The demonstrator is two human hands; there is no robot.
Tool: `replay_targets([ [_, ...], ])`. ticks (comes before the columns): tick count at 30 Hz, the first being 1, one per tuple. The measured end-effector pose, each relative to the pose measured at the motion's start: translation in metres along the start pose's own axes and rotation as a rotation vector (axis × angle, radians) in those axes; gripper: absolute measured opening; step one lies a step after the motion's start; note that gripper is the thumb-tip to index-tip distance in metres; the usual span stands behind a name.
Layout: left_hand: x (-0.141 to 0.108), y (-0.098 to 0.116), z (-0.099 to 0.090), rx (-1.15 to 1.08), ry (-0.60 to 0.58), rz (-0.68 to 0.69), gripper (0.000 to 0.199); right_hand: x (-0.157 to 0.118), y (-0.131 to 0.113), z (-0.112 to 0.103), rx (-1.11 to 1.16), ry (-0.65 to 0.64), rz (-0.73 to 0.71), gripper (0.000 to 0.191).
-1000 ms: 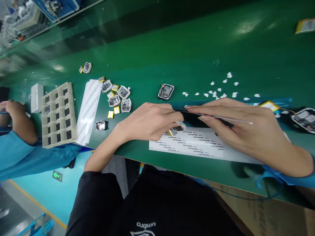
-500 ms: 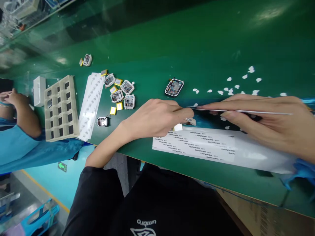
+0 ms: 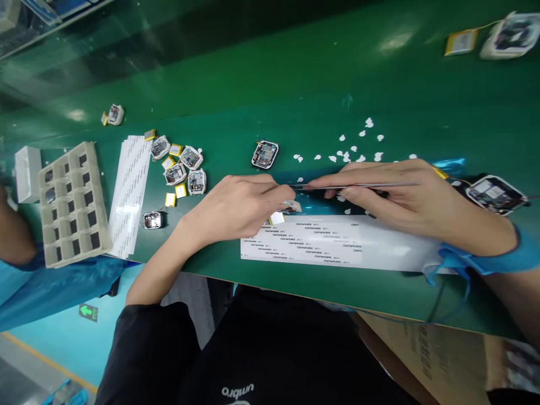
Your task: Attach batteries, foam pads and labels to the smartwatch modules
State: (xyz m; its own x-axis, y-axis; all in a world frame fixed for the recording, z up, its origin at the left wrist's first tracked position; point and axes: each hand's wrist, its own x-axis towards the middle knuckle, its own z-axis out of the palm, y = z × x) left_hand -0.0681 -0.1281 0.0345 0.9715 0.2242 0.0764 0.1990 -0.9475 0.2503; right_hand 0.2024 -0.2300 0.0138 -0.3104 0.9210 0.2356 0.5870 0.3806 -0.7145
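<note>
My right hand point(image 3: 379, 194) is closed on thin metal tweezers point(image 3: 379, 185), whose tip reaches the fingers of my left hand point(image 3: 244, 208). Those left fingers are wrapped round a small pale watch case point(image 3: 292, 206), mostly hidden by the hand. A battery point(image 3: 277, 218) shows just below it, over the printed white sheet point(image 3: 304, 242). Beyond my hands lies a black-rimmed watch case point(image 3: 265, 154) with its electronics showing. Small white stickers point(image 3: 346, 156) are scattered behind my right hand.
Several white watch cases point(image 3: 197, 182) with yellow-edged batteries lie at left, beside white strips point(image 3: 131, 194) and a compartment tray point(image 3: 99, 197). Another person's arm point(image 3: 14, 230) is at far left. A black-rimmed case point(image 3: 495, 194) lies right, another white case point(image 3: 512, 36) upper right.
The view has shifted, so the table items appear further left and more shows at right. My hands keep the same hold, with the tweezers still at my left fingers.
</note>
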Motion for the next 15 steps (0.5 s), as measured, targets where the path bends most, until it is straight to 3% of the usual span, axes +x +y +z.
replay_targets([
  [5, 0.003, 0.001, 0.002, 0.045, 0.000, 0.047, 0.026, -0.002, -0.004, 0.017, -0.097, 0.158, -0.118, 0.034],
  [10, 0.006, 0.004, 0.000, 0.133, -0.017, 0.111, 0.028, -0.002, -0.008, 0.019, -0.249, 0.249, -0.292, 0.070],
  [13, 0.005, 0.008, 0.000, 0.089, 0.101, 0.195, 0.025, -0.001, -0.014, 0.009, -0.323, 0.411, -0.242, 0.067],
  [15, 0.004, 0.012, 0.001, -0.177, 0.261, 0.235, 0.021, -0.004, -0.017, 0.005, -0.303, 0.463, -0.207, 0.065],
])
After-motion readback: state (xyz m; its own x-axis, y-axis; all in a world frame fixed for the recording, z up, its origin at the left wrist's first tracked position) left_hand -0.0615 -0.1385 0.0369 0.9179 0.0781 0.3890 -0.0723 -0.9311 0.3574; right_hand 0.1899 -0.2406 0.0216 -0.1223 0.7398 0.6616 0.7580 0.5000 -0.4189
